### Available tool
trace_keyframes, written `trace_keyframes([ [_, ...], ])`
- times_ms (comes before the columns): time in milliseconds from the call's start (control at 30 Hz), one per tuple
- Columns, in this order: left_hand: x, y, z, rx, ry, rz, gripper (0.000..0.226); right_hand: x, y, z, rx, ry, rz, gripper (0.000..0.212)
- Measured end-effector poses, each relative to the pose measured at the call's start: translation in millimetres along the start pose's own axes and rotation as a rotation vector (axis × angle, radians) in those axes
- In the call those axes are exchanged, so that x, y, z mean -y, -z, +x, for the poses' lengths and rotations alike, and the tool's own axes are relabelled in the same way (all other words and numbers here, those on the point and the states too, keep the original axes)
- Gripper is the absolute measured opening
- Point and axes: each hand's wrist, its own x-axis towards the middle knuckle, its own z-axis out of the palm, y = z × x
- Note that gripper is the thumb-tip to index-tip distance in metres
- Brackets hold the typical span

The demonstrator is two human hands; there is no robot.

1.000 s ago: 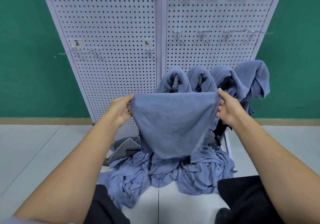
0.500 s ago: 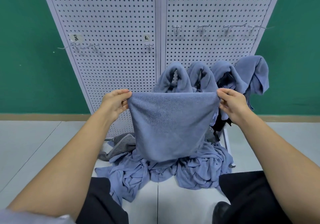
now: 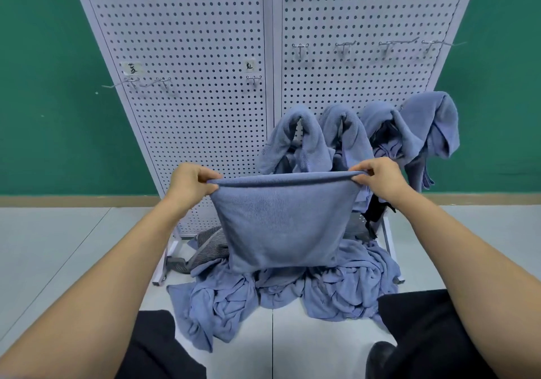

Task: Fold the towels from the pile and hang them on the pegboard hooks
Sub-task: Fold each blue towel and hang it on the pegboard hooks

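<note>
Four hung towels (image 3: 342, 132) are draped side by side low on the right panel of the pegboard (image 3: 205, 121). A fifth towel (image 3: 281, 220) is stretched between your hands, just in front of them.

Your left hand (image 3: 190, 182) pinches its top left corner and your right hand (image 3: 377, 179) pinches the top right. Both are knuckles up, with fingers curled over the edge.

A second ago you held this same towel with your palms turned inward, and the cloth tapered to a sagging point at the bottom. Now the top edge is drawn taut into a straight, rounded fold line and the body hangs close to square. Its lower edge hangs over the pile (image 3: 292, 296) on the floor (image 3: 58, 247); whether it touches the pile I cannot tell.

To my eye the fold is now set and evened out, so this towel looks ready to go on the board or take one more fold.

The pile is still large, and a grey striped cloth (image 3: 209, 244) lies at its far left by the board's foot, so plenty of the task remains.

Bare hooks (image 3: 342, 46) run in a row higher on the right panel, and a single one (image 3: 254, 79) sits near the middle seam on the left panel. Any of these means lifting the towel well above where you hold it now.

Keep both pinches firm as you raise it. If one corner slips, the doubled layers will likely slide apart and you will have to fold again.
</note>
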Motion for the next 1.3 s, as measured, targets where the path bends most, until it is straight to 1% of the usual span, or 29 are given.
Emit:
trace_keyframes([
  [67,0.1,3.3,-1.3,-0.035,-0.047,0.078,0.014,-1.0,1.0,0.8,-0.046,0.013,-0.003,0.014],
  [133,-2.5,8.1,-3.5,-0.061,-0.048,0.042,0.003,-2.7,2.9,0.9,-0.091,-0.012,0.053,0.021],
  [167,-3.1,10.1,-4.6,-0.062,-0.026,-0.017,0.002,-3.8,3.8,0.4,-0.107,-0.036,0.137,0.027],
  [200,-2.4,11.9,-4.7,-0.053,0.011,-0.091,0.004,-3.7,5.5,-0.9,-0.115,-0.069,0.27,0.028],
  [267,-0.5,18.0,-3.2,0.018,0.104,-0.306,0.009,-0.8,9.8,-2.7,-0.094,-0.149,0.577,0.024],
  [367,2.5,22.9,4.5,0.146,0.239,-0.77,0.011,1.8,12.5,1.3,0.054,-0.307,0.944,0.021],
  [433,2.8,20.6,10.8,0.156,0.381,-0.955,0.01,4.3,11.3,5.8,0.161,-0.413,1.081,0.023],
  [533,2.6,12.5,18.3,0.141,0.569,-1.102,0.007,7.0,5.7,11.7,0.234,-0.54,1.219,0.023],
  [633,2.7,5.6,27.7,0.113,0.598,-1.183,0.008,14.4,0.8,15.1,0.234,-0.607,1.302,0.009],
  [667,-0.5,2.6,29.2,0.112,0.582,-1.195,0.007,18.9,-0.8,15.7,0.228,-0.603,1.315,0.007],
  [733,-13.4,-6.7,29.5,0.119,0.525,-1.165,0.005,30.6,-5.4,16.2,0.19,-0.539,1.28,0.01],
  [833,-37.9,-30.7,20.1,0.11,0.406,-1.066,0.005,55.8,-17.2,11.1,0.088,-0.377,1.103,0.012],
  [967,-64.5,-63.5,0.4,0.104,0.277,-0.89,0.014,87.4,-37.3,-0.8,-0.021,-0.197,0.87,0.005],
  [1167,-78.9,-81.0,-9.9,0.11,0.178,-0.773,0.014,102.9,-49.3,-9.4,-0.063,-0.067,0.745,0.006],
  [1267,-79.5,-82.2,-11.7,0.109,0.153,-0.745,0.016,102.5,-52.0,-12.3,-0.037,-0.032,0.738,0.004],
  [1300,-79.9,-81.6,-11.9,0.109,0.143,-0.742,0.016,102.2,-52.2,-13.3,-0.018,-0.026,0.761,0.006],
])
